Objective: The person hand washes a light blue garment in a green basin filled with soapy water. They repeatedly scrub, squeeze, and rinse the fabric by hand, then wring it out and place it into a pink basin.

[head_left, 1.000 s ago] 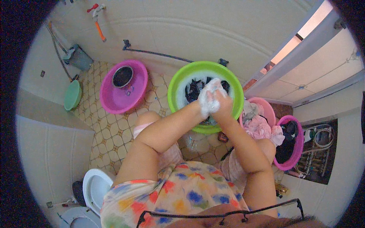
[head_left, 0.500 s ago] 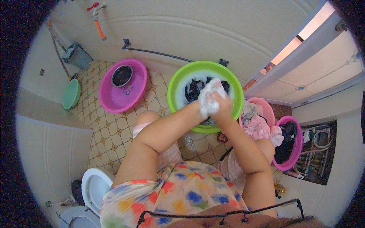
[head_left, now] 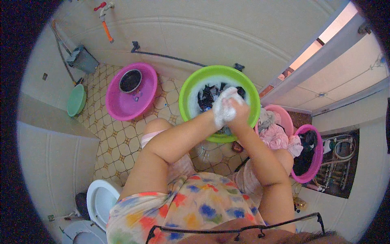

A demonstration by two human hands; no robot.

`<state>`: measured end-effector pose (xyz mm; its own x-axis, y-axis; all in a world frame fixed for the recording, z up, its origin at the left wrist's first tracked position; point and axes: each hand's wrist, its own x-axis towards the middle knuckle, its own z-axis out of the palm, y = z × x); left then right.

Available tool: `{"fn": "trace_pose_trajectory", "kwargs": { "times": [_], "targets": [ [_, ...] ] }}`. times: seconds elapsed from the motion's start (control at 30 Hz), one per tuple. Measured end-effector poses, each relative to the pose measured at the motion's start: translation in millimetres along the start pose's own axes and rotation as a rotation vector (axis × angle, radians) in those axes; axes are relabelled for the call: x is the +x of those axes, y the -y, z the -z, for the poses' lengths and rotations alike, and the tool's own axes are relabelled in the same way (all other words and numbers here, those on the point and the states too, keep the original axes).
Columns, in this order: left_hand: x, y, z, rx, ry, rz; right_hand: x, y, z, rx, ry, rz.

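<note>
Left hand: middle of the frame, right of centre; the hand (head_left: 220,114) is coated in foam (head_left: 228,97), so how far its fingers are open, and whether they grip anything, I cannot tell.
Right hand: pressed against the left; its fingers bend over the foam, the hand (head_left: 240,109) blurred, and I cannot tell if cloth lies inside.
Green basin: centre right, on the floor (head_left: 118,142); the basin (head_left: 184,106) lies under both hands, with suds round its inside.
Dark clothes: in the green basin, the clothes (head_left: 205,97) show mostly left of the hands.
Right side: a pink tub (head_left: 288,117) beside the green basin, pink clothes (head_left: 276,136) spilling over its edge; next to it, a magenta tub (head_left: 320,152) of black laundry (head_left: 304,159).
Left side: a purple basin (head_left: 132,107) with a dark-filled bowl (head_left: 131,81) inside.
Upper left: a tap (head_left: 102,15) on the wall.
Lower left: a toilet (head_left: 94,199).
</note>
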<state>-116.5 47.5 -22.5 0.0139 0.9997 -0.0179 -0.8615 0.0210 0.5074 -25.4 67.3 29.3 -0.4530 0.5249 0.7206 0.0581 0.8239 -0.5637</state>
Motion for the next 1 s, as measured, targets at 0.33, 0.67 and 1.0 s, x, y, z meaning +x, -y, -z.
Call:
{"fn": "trace_pose_trajectory", "kwargs": {
  "times": [0.33, 0.67, 1.0],
  "targets": [
    [-3, -6, -35, 0.059, -0.217, -0.075, 3, -23, 7, -0.046, -0.016, -0.071],
    [-5, 2, -65, 0.115, -0.311, 0.014, 13, -45, 13, 0.070, 0.018, -0.368],
    [-10, 6, -50, 0.386, -0.347, -0.176, 2, -37, 0, 0.103, -0.071, -0.071]
  ]
}}
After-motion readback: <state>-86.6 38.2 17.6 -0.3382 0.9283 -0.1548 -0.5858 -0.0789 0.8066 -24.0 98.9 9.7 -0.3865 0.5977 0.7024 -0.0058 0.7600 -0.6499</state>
